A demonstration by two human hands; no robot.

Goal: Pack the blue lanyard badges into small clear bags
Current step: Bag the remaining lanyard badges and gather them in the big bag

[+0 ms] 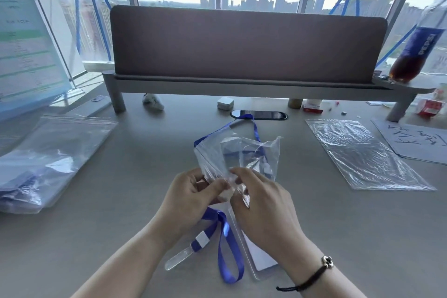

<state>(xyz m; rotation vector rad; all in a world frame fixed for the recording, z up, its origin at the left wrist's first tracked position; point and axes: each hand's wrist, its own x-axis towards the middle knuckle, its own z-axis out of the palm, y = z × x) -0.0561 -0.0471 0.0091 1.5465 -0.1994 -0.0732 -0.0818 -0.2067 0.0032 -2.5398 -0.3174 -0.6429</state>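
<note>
Head view: left hand and right hand together at desk centre, fingers of both pinching lower edge of small crumpled clear plastic bag. Bag raised above grey desk; blue lanyard with clear badge holder partly inside, loop lying out behind bag. Second blue ribbon lanyard with clear badge sleeve lies on desk under wrists. Flat clear bags at right. Large clear bag of blue items at left. Cola bottle on shelf, far right.

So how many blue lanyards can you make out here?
2 clearly: one lanyard lying on the table beneath the hands, another trailing out of the held small bag. The big bag at left may hide more.
</note>
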